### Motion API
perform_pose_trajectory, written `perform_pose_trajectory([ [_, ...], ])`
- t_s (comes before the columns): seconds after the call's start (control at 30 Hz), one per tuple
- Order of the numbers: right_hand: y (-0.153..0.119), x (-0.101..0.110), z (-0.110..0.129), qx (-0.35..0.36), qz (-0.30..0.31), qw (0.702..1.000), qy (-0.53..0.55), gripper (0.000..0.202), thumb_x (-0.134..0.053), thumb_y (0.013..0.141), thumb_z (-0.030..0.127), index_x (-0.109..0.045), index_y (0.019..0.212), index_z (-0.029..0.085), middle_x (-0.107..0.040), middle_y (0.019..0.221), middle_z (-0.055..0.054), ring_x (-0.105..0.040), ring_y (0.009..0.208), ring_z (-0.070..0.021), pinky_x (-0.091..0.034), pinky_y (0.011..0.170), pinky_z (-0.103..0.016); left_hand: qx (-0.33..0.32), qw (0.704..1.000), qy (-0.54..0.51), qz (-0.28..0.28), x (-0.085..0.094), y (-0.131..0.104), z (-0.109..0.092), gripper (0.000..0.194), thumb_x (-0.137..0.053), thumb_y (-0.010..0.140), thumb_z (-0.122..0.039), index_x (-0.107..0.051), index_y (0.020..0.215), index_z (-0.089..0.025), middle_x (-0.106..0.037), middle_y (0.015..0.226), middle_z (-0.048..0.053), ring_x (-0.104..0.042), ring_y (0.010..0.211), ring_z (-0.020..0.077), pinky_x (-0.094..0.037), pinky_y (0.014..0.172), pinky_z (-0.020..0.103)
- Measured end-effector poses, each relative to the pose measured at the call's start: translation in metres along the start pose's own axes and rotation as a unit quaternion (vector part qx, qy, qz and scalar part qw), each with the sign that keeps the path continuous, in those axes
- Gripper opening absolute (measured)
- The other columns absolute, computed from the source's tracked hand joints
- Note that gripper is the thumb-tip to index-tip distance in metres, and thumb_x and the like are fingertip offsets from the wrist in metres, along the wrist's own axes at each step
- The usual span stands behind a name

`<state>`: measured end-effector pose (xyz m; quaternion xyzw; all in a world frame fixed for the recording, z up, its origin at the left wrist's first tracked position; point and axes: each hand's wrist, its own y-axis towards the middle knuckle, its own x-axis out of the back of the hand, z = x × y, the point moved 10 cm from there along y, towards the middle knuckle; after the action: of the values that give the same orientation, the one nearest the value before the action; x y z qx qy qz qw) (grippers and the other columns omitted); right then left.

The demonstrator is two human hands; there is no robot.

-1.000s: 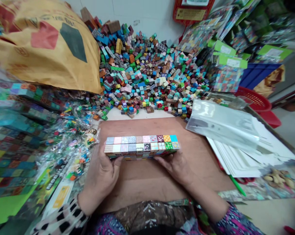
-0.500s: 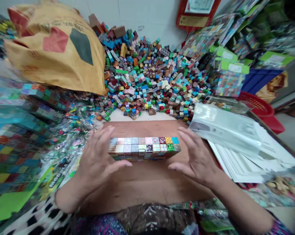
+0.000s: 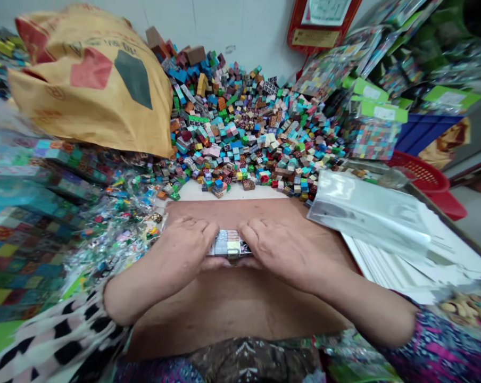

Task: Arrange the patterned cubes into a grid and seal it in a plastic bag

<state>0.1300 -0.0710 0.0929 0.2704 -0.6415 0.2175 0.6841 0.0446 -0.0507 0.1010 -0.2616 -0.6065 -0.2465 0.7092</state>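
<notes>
1. Head view, closest to where I stand: a black-patched sleeve (image 3: pixel 65 330) on the left arm and a blue-and-purple one (image 3: pixel 444 340) on the right.
2. Both hands curve over one thing: the left hand (image 3: pixel 184 242) and right hand (image 3: pixel 282 247) have fingers over the top and thumbs along the near side, clasping it between them.
3. Between them shows the middle of a block row (image 3: pixel 227 242), over the brown board (image 3: pixel 232 298); the hands hide its ends, and I can't tell whether its underside touches the board.
4. I'd judge it fairly light and stiff, its faces smooth enough to slide under dry fingers. The joins look like its weak spot, so I'd hold it near both ends, squeezing evenly inward.
5. To the right, clear plastic bags (image 3: pixel 368 202) lie over white cards (image 3: pixel 404 276).
6. Farther off, loose blocks (image 3: pixel 244 133) pile up beside a yellow sack (image 3: pixel 105 106).
</notes>
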Motion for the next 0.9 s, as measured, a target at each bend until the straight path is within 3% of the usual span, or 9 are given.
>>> perform_pose_trajectory([
  [0.1,0.002,-0.001,0.001,-0.004,0.007,1.0,-0.009,0.016,-0.051,0.098,0.03,-0.057,0.105,0.017,-0.065,0.091,-0.009,-0.062,0.079,-0.0242,-0.036,0.061,-0.034,0.004,1.0,0.007,-0.005,0.0,-0.001,0.0,0.048,-0.059,0.087,-0.061,-0.062,0.086,-0.013,-0.069,0.08,0.013,-0.068,0.082,0.0319,-0.052,0.073,0.041],
  [0.2,0.002,-0.002,0.002,-0.011,0.013,1.0,-0.008,0.021,-0.053,0.098,0.035,-0.056,0.107,0.016,-0.065,0.092,-0.009,-0.062,0.079,-0.0243,-0.036,0.061,-0.034,0.003,1.0,0.004,0.005,-0.001,-0.002,0.0,0.047,-0.057,0.089,-0.06,-0.062,0.087,-0.014,-0.069,0.083,0.013,-0.068,0.085,0.032,-0.051,0.076,0.041],
  [0.3,0.0,0.003,0.002,0.002,0.015,1.0,0.007,0.035,-0.059,0.095,0.045,-0.057,0.111,0.014,-0.065,0.096,-0.01,-0.062,0.081,-0.0255,-0.04,0.065,-0.035,0.008,0.999,-0.002,0.043,-0.003,-0.002,0.0,0.045,-0.061,0.088,-0.058,-0.062,0.09,-0.013,-0.07,0.09,0.014,-0.067,0.093,0.0339,-0.049,0.088,0.048],
  [0.4,-0.003,0.014,-0.001,0.034,0.015,0.998,0.043,0.062,-0.067,0.084,0.061,-0.057,0.119,0.011,-0.065,0.109,-0.016,-0.062,0.092,-0.0295,-0.045,0.075,-0.038,0.006,0.999,-0.014,0.052,0.001,-0.001,0.0,0.051,-0.068,0.081,-0.061,-0.063,0.095,-0.012,-0.07,0.098,0.015,-0.064,0.101,0.037,-0.038,0.104,0.06],
  [0.53,-0.006,0.019,-0.025,0.002,0.056,0.994,0.098,0.078,-0.078,0.069,0.065,-0.057,0.122,0.012,-0.066,0.114,-0.017,-0.061,0.101,-0.033,-0.046,0.079,-0.039,-0.014,0.998,-0.03,0.048,0.009,0.005,-0.005,0.053,-0.072,0.077,-0.057,-0.064,0.101,-0.011,-0.071,0.103,0.015,-0.064,0.103,0.0373,-0.034,0.106,0.062],
  [0.63,-0.007,0.005,-0.038,-0.042,0.13,0.981,0.137,0.07,-0.083,0.065,0.055,-0.059,0.118,0.015,-0.069,0.106,-0.013,-0.064,0.093,-0.0299,-0.043,0.069,-0.034,-0.018,0.998,-0.035,0.057,0.01,0.012,-0.007,0.05,-0.073,0.076,-0.055,-0.066,0.101,-0.012,-0.073,0.1,0.015,-0.065,0.1,0.038,-0.039,0.101,0.06],
  [0.7,-0.007,-0.003,-0.04,-0.057,0.163,0.972,0.159,0.055,-0.081,0.07,0.049,-0.061,0.11,0.017,-0.07,0.098,-0.009,-0.064,0.085,-0.0259,-0.039,0.063,-0.031,-0.017,0.996,-0.044,0.072,0.009,0.017,-0.008,0.048,-0.069,0.079,-0.057,-0.068,0.1,-0.013,-0.074,0.098,0.015,-0.067,0.098,0.0379,-0.042,0.097,0.057],
  [0.9,0.0,0.002,-0.032,-0.058,0.153,0.98,0.114,0.025,-0.067,0.082,0.036,-0.064,0.096,0.016,-0.071,0.088,-0.009,-0.06,0.073,-0.0209,-0.028,0.057,-0.03,-0.005,0.992,-0.059,0.115,0.002,0.024,-0.008,0.046,-0.058,0.086,-0.059,-0.071,0.095,-0.016,-0.076,0.092,0.015,-0.07,0.089,0.0353,-0.049,0.079,0.045],
])
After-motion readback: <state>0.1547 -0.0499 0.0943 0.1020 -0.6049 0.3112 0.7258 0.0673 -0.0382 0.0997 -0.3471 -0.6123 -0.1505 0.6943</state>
